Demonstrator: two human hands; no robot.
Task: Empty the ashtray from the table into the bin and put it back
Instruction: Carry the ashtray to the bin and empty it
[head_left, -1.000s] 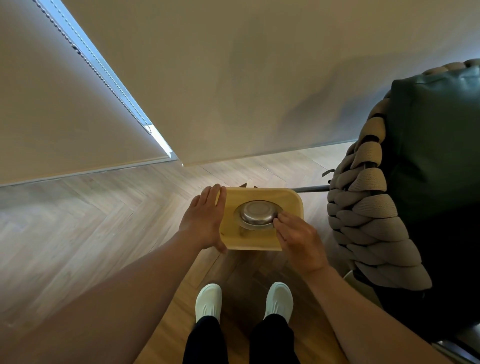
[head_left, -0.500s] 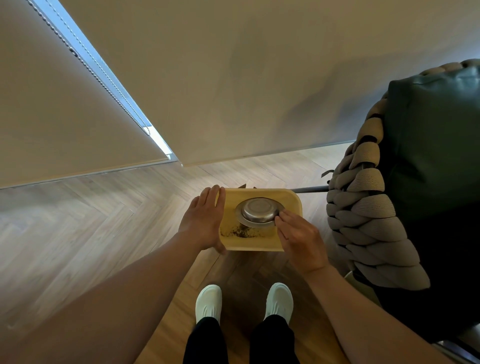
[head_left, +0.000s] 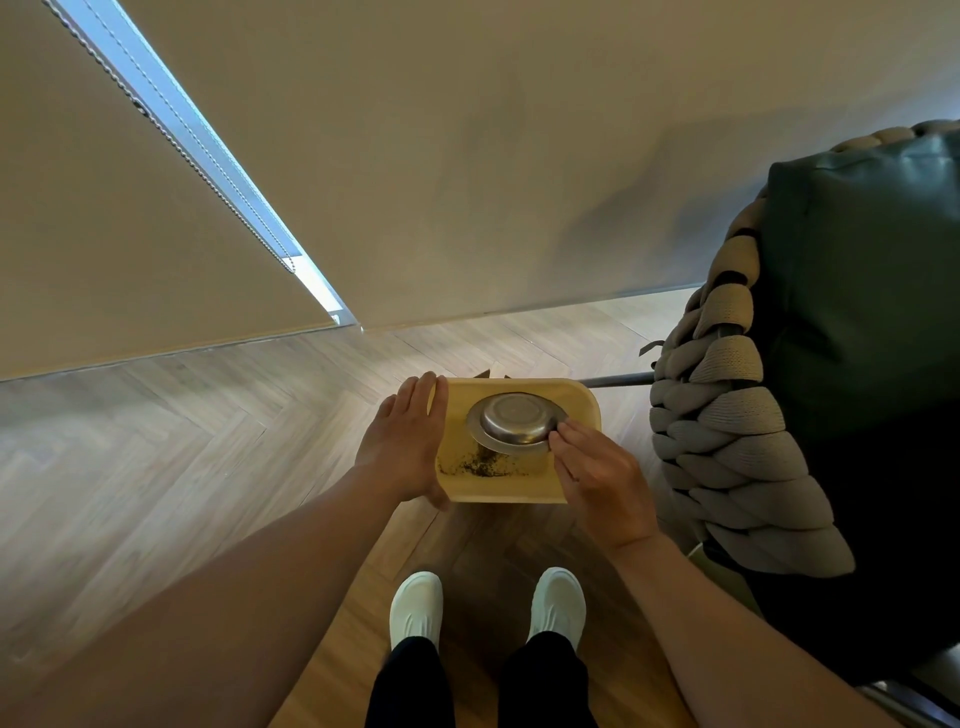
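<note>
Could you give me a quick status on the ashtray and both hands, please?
Left hand braces bin rim. Right hand holds metal ashtray upside down over bin. Ash lies inside. Nothing in the way.

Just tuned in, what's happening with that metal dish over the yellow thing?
The person stands over a yellow bin on the floor. The right hand holds the metal ashtray upside down over the bin's opening, gripping its rim. The left hand rests against the bin's left edge. Dark ash lies scattered inside the bin below the ashtray, so the emptying looks largely done. The ashtray has not yet gone back to the table, which is out of view.
</note>
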